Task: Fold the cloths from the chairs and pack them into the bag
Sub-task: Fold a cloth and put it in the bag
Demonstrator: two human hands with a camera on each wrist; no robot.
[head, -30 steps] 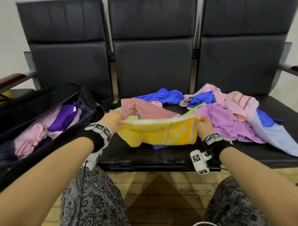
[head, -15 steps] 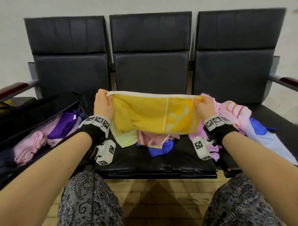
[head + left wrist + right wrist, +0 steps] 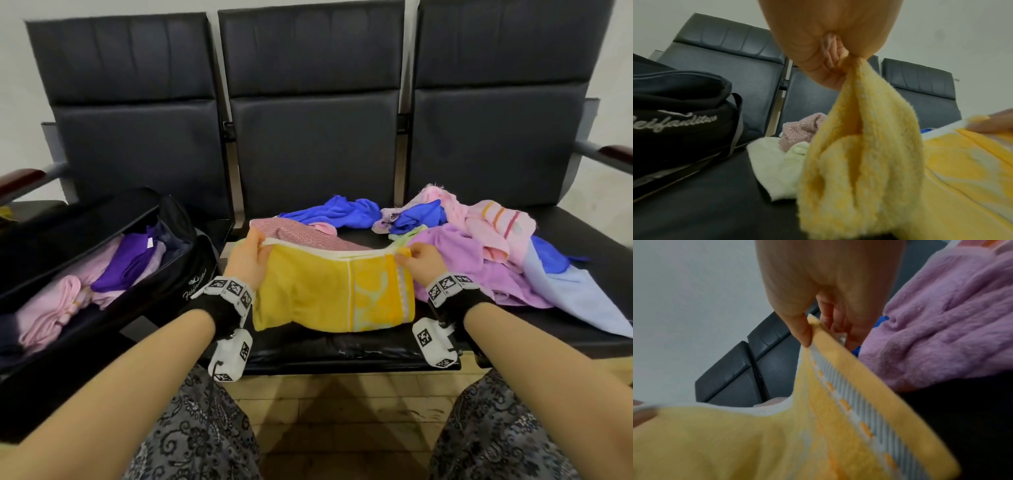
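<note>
A yellow towel (image 3: 329, 291) with a white edge lies doubled over on the middle seat, its top edge stretched between my hands. My left hand (image 3: 248, 258) pinches its left corner (image 3: 846, 65); my right hand (image 3: 419, 257) pinches its right corner (image 3: 813, 327). Behind it lie a dusty-pink cloth (image 3: 294, 231), blue cloths (image 3: 342, 212), a lilac cloth (image 3: 462, 260) and a pale-pink striped towel (image 3: 496, 222). An open black bag (image 3: 185, 274) on the left seat holds folded pink (image 3: 58, 308) and purple cloths (image 3: 133, 257).
Three black padded chairs (image 3: 315, 137) joined in a row stand against a white wall, with armrests (image 3: 20, 178) at both ends. A light-blue cloth (image 3: 575, 301) hangs over the right seat's front. A pale-green cloth (image 3: 777, 170) lies under the yellow towel. My patterned trousers (image 3: 191, 438) and wooden floor (image 3: 342, 418) are below.
Half a second ago both hands held the yellow towel up in the air, spread flat. Both hands have since come down and the towel now lies on the middle seat.
</note>
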